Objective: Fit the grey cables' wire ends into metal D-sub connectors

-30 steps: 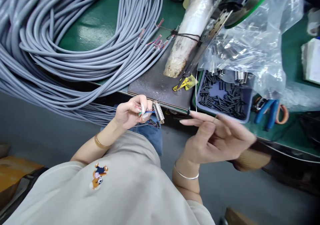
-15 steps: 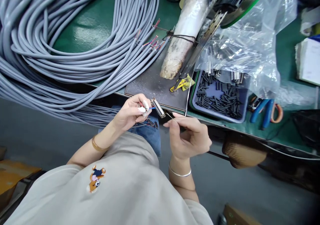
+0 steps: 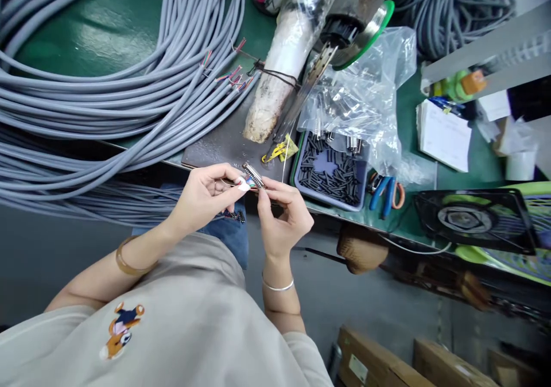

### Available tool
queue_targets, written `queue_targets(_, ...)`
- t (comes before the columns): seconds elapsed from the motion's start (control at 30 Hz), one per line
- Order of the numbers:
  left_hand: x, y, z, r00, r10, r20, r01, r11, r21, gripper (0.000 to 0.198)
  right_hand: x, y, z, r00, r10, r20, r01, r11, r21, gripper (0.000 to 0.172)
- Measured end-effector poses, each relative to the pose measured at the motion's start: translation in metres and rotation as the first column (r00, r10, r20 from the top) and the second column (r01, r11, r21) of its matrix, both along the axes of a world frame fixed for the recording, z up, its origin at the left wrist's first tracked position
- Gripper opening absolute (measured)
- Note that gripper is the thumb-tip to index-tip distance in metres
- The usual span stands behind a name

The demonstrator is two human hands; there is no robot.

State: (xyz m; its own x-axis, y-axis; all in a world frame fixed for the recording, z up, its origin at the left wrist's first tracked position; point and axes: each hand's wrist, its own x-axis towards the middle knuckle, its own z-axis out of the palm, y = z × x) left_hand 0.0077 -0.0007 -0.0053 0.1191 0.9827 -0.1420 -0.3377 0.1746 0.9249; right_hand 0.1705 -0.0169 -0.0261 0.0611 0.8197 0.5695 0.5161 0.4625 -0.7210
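Observation:
A metal multi-pin connector is held between my hands, in front of the bench edge. My left hand is closed, its white-wrapped fingertips pinching thin coloured wires beside the connector's pins. My right hand grips the connector's near right end between thumb and fingers. The fingers partly hide where the wires meet the pins. Below, several small dark connectors hang by my lap.
Grey cables with stripped ends lie at left. A white wrapped roll leans over a dark board with a yellow clip. At right are a tray of black tubing pieces, pliers, a plastic bag and a fan.
My right hand has moved from holding a thin strand beside the connector to gripping the connector's end. My left fingers have shifted along the wires. The view has swung right.

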Motion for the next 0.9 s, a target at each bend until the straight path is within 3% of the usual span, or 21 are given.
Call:
queue_targets(0.23,0.015,0.014,0.002,0.984,0.158,-0.082,-0.147,0.981,0.125,0.014,0.002,0.010,0.003,0.989,-0.039,0.140,0.024,0.994,0.110,0.013)
queue_targets(0.9,0.024,0.022,0.012,0.944,0.239,-0.228,-0.195,0.961,0.199,0.011,0.008,0.024,0.012,0.995,0.003,0.100,-0.017,0.991,0.129,0.017)
